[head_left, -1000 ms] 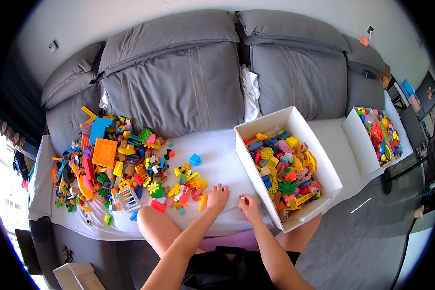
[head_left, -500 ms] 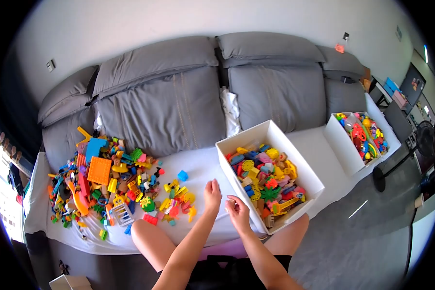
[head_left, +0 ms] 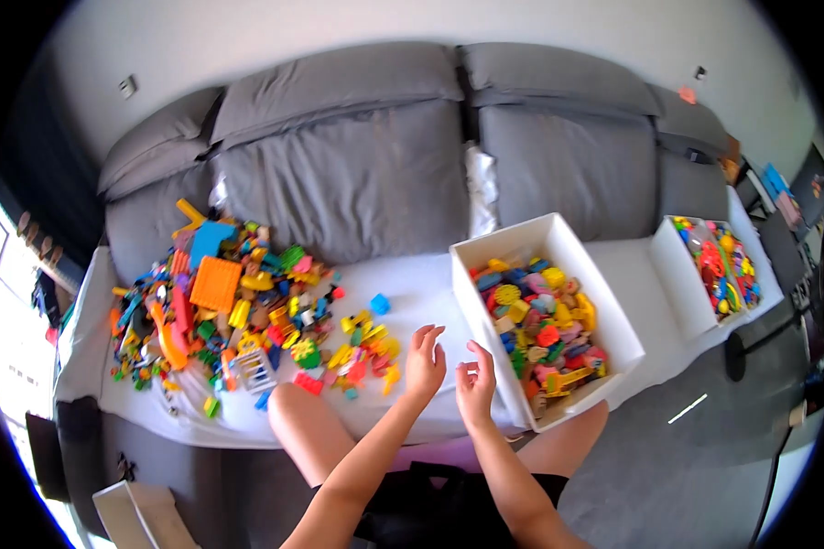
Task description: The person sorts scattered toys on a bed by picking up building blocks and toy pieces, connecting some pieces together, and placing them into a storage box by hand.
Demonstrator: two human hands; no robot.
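Note:
My left hand is raised over the white sheet, its fingers apart and nothing seen in them. Close beside it on the right, my right hand has curled fingers with a gap from the thumb; no object shows in it. A white box holding mixed toy pieces stands just right of my right hand. Left of my left hand lie small yellow and pink pieces, with a blue block behind them. Farther left is a big toy pile with an orange plate on top.
Grey sofa cushions rise behind the sheet. A second white box of toys is at the right end. A box sits at the lower left, and a dark fan stands on the floor at right.
The camera view has shifted. My left hand has lifted off the sheet beside the small pieces and come nearer my right hand, whose fingers have loosened from a pinch.

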